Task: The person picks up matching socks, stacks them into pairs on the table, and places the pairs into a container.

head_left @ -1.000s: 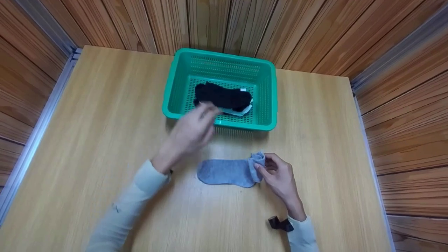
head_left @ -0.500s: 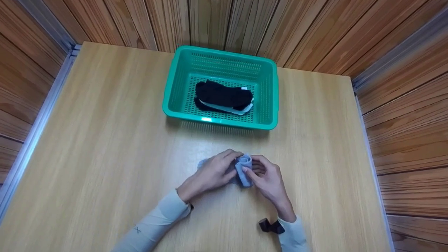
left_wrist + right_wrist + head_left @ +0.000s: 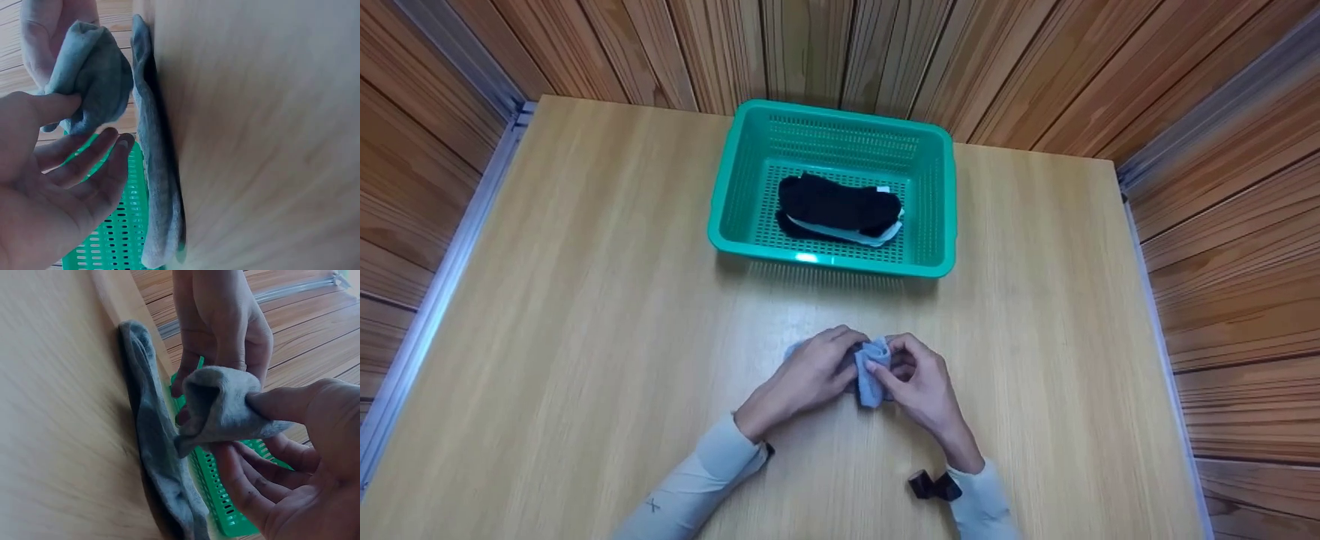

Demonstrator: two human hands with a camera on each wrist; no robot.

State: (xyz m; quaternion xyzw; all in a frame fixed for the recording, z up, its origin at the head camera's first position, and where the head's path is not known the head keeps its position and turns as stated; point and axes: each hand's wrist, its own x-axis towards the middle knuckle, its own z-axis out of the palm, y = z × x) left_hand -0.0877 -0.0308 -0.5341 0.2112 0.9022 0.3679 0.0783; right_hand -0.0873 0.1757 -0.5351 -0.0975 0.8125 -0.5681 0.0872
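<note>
A blue-grey sock (image 3: 872,375) is between both hands at the front middle of the table, its cuff end folded over into a raised loop. My right hand (image 3: 921,384) pinches this folded part between thumb and fingers. From the other side my left hand (image 3: 812,367) holds it, the thumb on the cloth and the fingers curled close. In the left wrist view, the flat length of grey sock (image 3: 157,185) lies along the table beneath the hands. The head view hides most of that length behind the left hand. Whether one sock or a pair is there, I cannot tell.
A green plastic basket (image 3: 832,262) stands at the back middle, against the wood-plank wall (image 3: 810,52). Inside lie black socks (image 3: 840,204) on top of a pale one (image 3: 877,238). Metal rails (image 3: 442,277) edge the table (image 3: 585,262) at the sides.
My left hand has come back from the basket to the grey sock and taken hold of it. The right hand has shifted left, carrying the folded cuff with it.
</note>
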